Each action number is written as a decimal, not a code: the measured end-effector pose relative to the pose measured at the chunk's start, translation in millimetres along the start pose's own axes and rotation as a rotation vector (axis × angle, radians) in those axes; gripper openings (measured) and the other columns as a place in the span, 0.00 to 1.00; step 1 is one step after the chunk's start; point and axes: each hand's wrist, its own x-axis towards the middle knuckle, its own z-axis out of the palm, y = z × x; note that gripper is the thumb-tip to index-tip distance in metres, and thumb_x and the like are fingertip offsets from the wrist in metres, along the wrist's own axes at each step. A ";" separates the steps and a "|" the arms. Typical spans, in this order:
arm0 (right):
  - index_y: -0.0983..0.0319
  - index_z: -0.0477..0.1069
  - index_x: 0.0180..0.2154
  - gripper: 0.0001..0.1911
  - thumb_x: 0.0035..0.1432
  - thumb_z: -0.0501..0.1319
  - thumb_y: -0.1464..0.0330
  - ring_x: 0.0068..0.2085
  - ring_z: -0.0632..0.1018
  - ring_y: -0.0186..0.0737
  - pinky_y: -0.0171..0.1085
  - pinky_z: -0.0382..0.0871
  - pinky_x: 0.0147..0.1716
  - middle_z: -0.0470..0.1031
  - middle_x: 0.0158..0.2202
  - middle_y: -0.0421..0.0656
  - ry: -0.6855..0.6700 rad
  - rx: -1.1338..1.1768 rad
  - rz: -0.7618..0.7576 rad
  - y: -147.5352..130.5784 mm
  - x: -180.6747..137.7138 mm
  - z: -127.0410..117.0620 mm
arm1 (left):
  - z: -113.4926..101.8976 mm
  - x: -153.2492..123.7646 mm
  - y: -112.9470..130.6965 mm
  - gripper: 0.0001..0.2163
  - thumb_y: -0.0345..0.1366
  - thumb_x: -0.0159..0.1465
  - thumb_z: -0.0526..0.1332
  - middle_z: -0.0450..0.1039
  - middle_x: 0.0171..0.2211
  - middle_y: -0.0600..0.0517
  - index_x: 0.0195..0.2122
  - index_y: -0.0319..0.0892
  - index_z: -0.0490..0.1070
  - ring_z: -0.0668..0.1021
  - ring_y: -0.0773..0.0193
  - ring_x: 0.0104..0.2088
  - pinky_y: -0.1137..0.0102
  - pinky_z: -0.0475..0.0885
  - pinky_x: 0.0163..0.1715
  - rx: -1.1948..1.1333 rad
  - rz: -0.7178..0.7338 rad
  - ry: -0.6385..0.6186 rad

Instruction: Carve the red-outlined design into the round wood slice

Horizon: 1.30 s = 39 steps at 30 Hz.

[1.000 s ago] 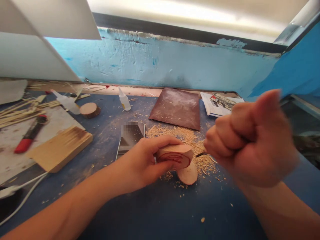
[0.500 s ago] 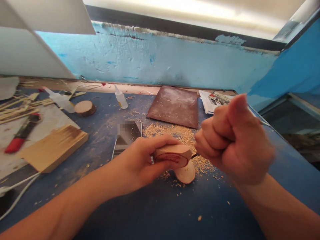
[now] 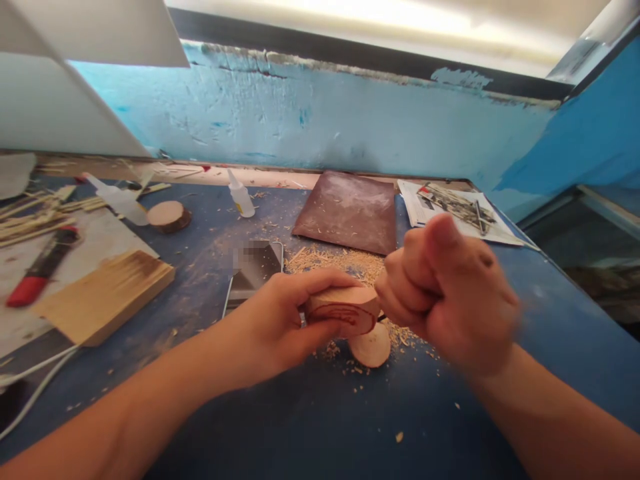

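My left hand (image 3: 280,319) grips a round slice of wood (image 3: 344,308) with red lines drawn on its side, held just above the blue table (image 3: 320,413). My right hand (image 3: 445,297) is a closed fist right beside the slice, wrapped round a small carving tool whose blade is hidden between the fist and the wood. A second wood slice (image 3: 371,345) lies on the table under the held one, among wood shavings (image 3: 360,265).
A phone (image 3: 253,267) lies behind my left hand. Further back are a brown leather sheet (image 3: 350,212), a small glue bottle (image 3: 241,195), papers (image 3: 457,210) and another wood slice (image 3: 169,215). At left lie a wooden block (image 3: 105,293), a red marker (image 3: 37,270), sticks and a white cable.
My right fist has moved left and down until it is against the held wood slice; the tool's dark tip, visible before, is now hidden. The left hand has stayed put.
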 end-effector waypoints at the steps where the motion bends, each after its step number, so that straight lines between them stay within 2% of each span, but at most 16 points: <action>1: 0.59 0.55 0.18 0.39 0.78 0.66 0.52 0.16 0.48 0.27 0.32 0.46 0.13 0.47 0.15 0.31 0.029 0.019 -0.013 0.3 -0.6 1.0 | 0.1 0.1 -0.5 0.15 0.38 0.73 0.74 0.87 0.45 0.52 0.59 0.47 0.80 0.86 0.57 0.43 0.68 0.78 0.41 -0.012 -0.005 0.003; 4: 0.59 0.51 0.18 0.40 0.79 0.64 0.50 0.15 0.48 0.27 0.31 0.45 0.12 0.44 0.16 0.31 0.048 0.077 -0.025 -2.7 -0.4 1.4 | 0.3 0.7 -0.6 0.15 0.38 0.73 0.74 0.87 0.46 0.52 0.59 0.49 0.81 0.86 0.57 0.45 0.68 0.79 0.43 -0.041 -0.010 -0.002; 10: 0.58 0.52 0.19 0.39 0.77 0.67 0.52 0.16 0.51 0.28 0.33 0.50 0.14 0.46 0.17 0.31 -0.074 0.072 0.036 1.1 0.7 -8.0 | -0.6 1.7 0.1 0.15 0.37 0.71 0.75 0.87 0.47 0.53 0.57 0.48 0.81 0.86 0.57 0.46 0.68 0.78 0.43 -0.076 -0.047 0.003; 12: 0.58 0.59 0.21 0.35 0.78 0.66 0.52 0.17 0.50 0.28 0.33 0.47 0.14 0.47 0.18 0.31 -0.087 0.080 -0.031 6.7 -0.9 -8.7 | -1.4 1.6 0.1 0.14 0.35 0.71 0.73 0.86 0.47 0.52 0.58 0.47 0.81 0.86 0.57 0.46 0.67 0.78 0.44 -0.091 -0.056 -0.015; 14: 0.58 0.63 0.22 0.32 0.78 0.66 0.53 0.17 0.52 0.30 0.34 0.48 0.15 0.49 0.18 0.32 -0.118 0.020 -0.020 8.8 -2.5 -7.6 | -2.0 1.9 0.7 0.14 0.34 0.72 0.72 0.86 0.46 0.51 0.57 0.47 0.81 0.86 0.57 0.44 0.67 0.79 0.42 -0.098 -0.066 -0.028; 18: 0.58 0.53 0.19 0.38 0.78 0.65 0.52 0.17 0.50 0.29 0.35 0.47 0.14 0.46 0.17 0.32 -0.099 0.056 0.036 6.6 -2.3 -5.3 | -1.4 2.9 1.3 0.14 0.36 0.71 0.74 0.85 0.43 0.53 0.56 0.47 0.81 0.84 0.59 0.41 0.69 0.78 0.39 -0.133 -0.110 -0.013; 20: 0.58 0.56 0.20 0.35 0.79 0.63 0.54 0.17 0.49 0.28 0.35 0.45 0.15 0.47 0.17 0.32 -0.103 0.053 -0.029 9.0 0.3 -6.7 | -1.3 2.9 -0.3 0.15 0.37 0.71 0.74 0.85 0.44 0.52 0.57 0.47 0.80 0.84 0.59 0.41 0.68 0.79 0.40 -0.197 -0.141 -0.025; 22: 0.58 0.58 0.21 0.34 0.79 0.64 0.56 0.17 0.50 0.28 0.35 0.46 0.16 0.48 0.18 0.32 -0.168 0.026 -0.053 11.9 4.2 -10.0 | -2.6 2.4 -2.8 0.17 0.37 0.70 0.76 0.85 0.45 0.51 0.59 0.47 0.79 0.85 0.58 0.43 0.67 0.80 0.42 -0.265 -0.179 -0.020; 24: 0.58 0.56 0.21 0.36 0.80 0.63 0.51 0.18 0.50 0.29 0.36 0.48 0.17 0.48 0.18 0.31 -0.201 0.034 -0.019 10.8 8.3 -14.0 | -5.1 2.0 -4.7 0.19 0.38 0.70 0.77 0.85 0.47 0.50 0.60 0.47 0.78 0.86 0.58 0.44 0.66 0.81 0.43 -0.284 -0.201 -0.009; 27: 0.58 0.53 0.21 0.40 0.81 0.55 0.43 0.19 0.51 0.31 0.38 0.50 0.20 0.46 0.18 0.32 -0.147 0.065 0.083 -0.8 12.1 -16.8 | -9.4 2.6 -4.5 0.18 0.40 0.71 0.77 0.86 0.48 0.50 0.59 0.47 0.80 0.86 0.58 0.45 0.66 0.81 0.45 -0.234 -0.188 -0.030; 30: 0.59 0.49 0.20 0.41 0.85 0.49 0.47 0.18 0.51 0.32 0.38 0.50 0.19 0.44 0.17 0.33 -0.105 0.095 0.102 -18.4 12.3 -12.8 | -10.7 4.6 -3.1 0.16 0.42 0.70 0.78 0.87 0.46 0.50 0.56 0.47 0.82 0.87 0.55 0.46 0.65 0.82 0.46 -0.245 -0.198 -0.053; 33: 0.60 0.40 0.18 0.45 0.82 0.58 0.49 0.16 0.46 0.31 0.39 0.45 0.15 0.36 0.15 0.34 -0.037 0.051 0.108 -33.3 11.6 -3.8 | -9.4 5.8 -3.4 0.17 0.43 0.68 0.79 0.87 0.44 0.50 0.54 0.46 0.81 0.88 0.55 0.45 0.66 0.82 0.44 -0.298 -0.252 -0.051; 36: 0.60 0.32 0.18 0.51 0.75 0.68 0.52 0.14 0.41 0.30 0.40 0.39 0.11 0.28 0.14 0.33 0.053 0.031 0.074 -33.7 12.2 4.0 | -8.4 5.3 -4.0 0.18 0.42 0.69 0.78 0.88 0.44 0.50 0.56 0.46 0.80 0.88 0.55 0.45 0.66 0.83 0.44 -0.295 -0.256 -0.050; 39: 0.60 0.37 0.19 0.46 0.74 0.68 0.53 0.15 0.40 0.28 0.36 0.39 0.12 0.33 0.15 0.32 0.009 0.128 0.034 -20.0 13.3 5.7 | -9.3 4.9 -3.2 0.16 0.42 0.71 0.76 0.88 0.45 0.49 0.57 0.46 0.80 0.89 0.53 0.46 0.64 0.84 0.47 -0.265 -0.194 -0.071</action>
